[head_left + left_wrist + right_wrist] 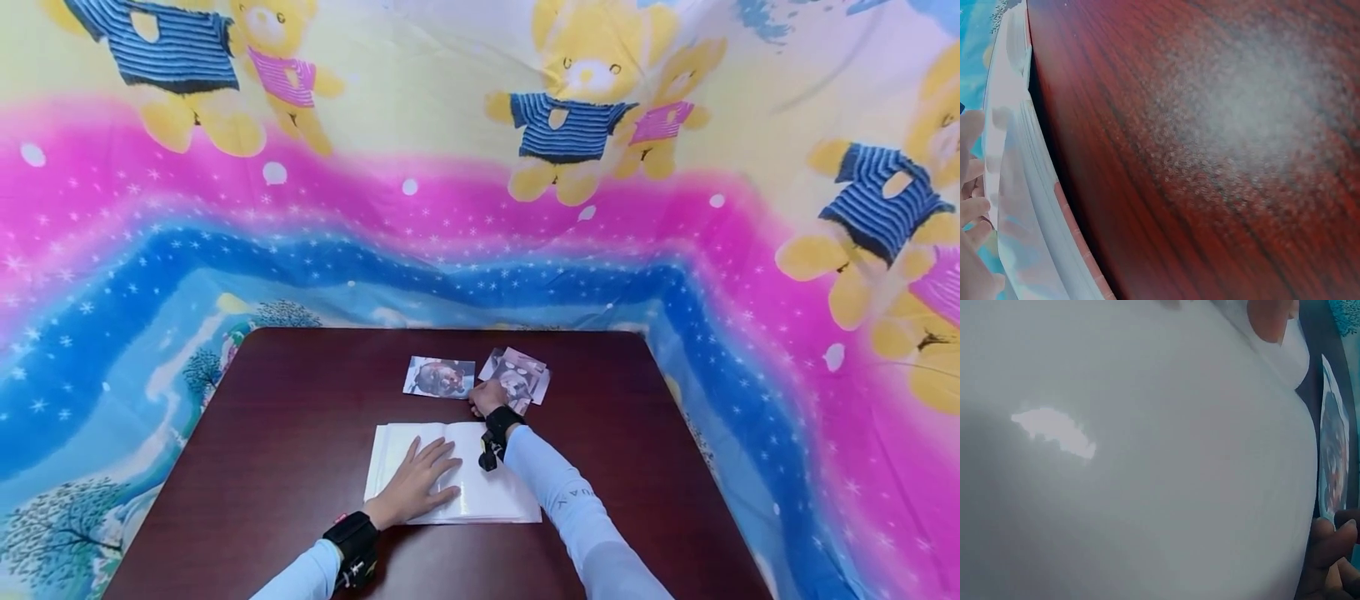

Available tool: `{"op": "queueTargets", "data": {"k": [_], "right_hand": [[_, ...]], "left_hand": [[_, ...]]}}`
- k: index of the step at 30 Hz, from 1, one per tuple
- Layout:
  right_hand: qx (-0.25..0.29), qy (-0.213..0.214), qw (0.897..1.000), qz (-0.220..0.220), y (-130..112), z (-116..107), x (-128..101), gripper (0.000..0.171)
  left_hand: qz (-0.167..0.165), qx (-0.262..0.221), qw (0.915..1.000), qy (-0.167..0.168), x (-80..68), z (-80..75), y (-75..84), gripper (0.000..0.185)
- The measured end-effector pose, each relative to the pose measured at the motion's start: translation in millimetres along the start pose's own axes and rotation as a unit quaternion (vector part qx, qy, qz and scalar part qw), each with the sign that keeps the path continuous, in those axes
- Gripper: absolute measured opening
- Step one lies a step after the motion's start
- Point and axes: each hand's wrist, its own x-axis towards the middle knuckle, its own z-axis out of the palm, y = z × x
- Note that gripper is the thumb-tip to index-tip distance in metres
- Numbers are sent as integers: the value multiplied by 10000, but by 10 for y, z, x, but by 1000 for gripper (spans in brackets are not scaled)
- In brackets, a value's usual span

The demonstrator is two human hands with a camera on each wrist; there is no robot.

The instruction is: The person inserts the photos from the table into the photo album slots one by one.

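Note:
An open white album lies in the middle of the dark wooden table. My left hand rests flat on its left page with the fingers spread. In the left wrist view its fingers lie by the album's stacked page edges. My right hand reaches past the album's far edge. Its curled fingers sit on the near corner of a small pile of photos. A single photo lies flat just left of that hand. The glossy white page fills the right wrist view.
A bright cartoon-bear sheet hangs behind and around the table. The table's far edge runs just beyond the photos. Bare tabletop lies on both sides of the album.

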Motion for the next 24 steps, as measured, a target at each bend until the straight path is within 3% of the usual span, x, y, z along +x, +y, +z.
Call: {"op": "queueTargets", "data": {"k": [7, 9, 11, 16, 20, 24], "right_hand": [[-1079, 494, 9929, -20, -17, 130, 12, 16], [-1178, 574, 9914, -12, -44, 156, -12, 17], [-949, 614, 9935, -122, -61, 142, -57, 15], [564, 292, 9973, -366, -103, 93, -142, 2], [1193, 146, 9918, -443, -71, 22, -142, 14], [1429, 109, 9882, -549, -11, -112, -138, 27]], "left_hand": [[-240, -91, 9994, -216, -21, -3, 6, 43], [-291, -113, 9992, -262, -29, -5, 2, 43], [-318, -124, 9992, -225, -20, 9, 12, 41], [-311, -161, 9994, 46, 4, 29, 9, 34], [-221, -15, 9996, 190, 11, 52, -2, 33], [-185, 276, 9986, 401, 25, 87, -24, 30]]}}
